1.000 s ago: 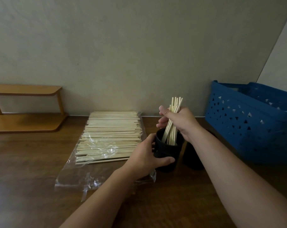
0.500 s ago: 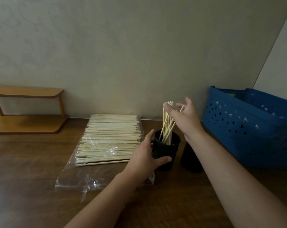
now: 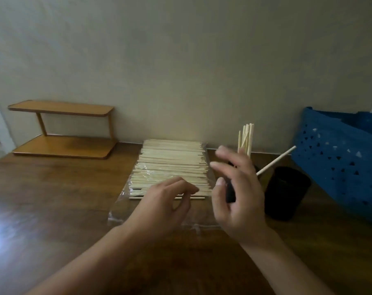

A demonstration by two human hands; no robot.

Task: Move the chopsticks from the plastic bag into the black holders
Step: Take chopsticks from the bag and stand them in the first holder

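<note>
Table: dark brown wooden tabletop (image 3: 53, 209) under all we see.
Basket: blue perforated plastic basket (image 3: 340, 162), far right.
Bag: clear plastic bag (image 3: 121, 209) holding pale wooden chopsticks (image 3: 172, 165).
Holders: 2 black cylindrical holders; one (image 3: 286, 194) free, one (image 3: 230, 194) behind our right hand, sticks upright.
Hands: left hand (image 3: 165, 201) over bag, right hand (image 3: 238, 194), fingers loose, gripping nothing.

Looks like a home or small eatery corner: dark wooden desk (image 3: 53, 209) against a plain beige wall (image 3: 180, 60), a small wooden shelf (image 3: 61, 128), a blue plastic basket (image 3: 340, 162).
</note>
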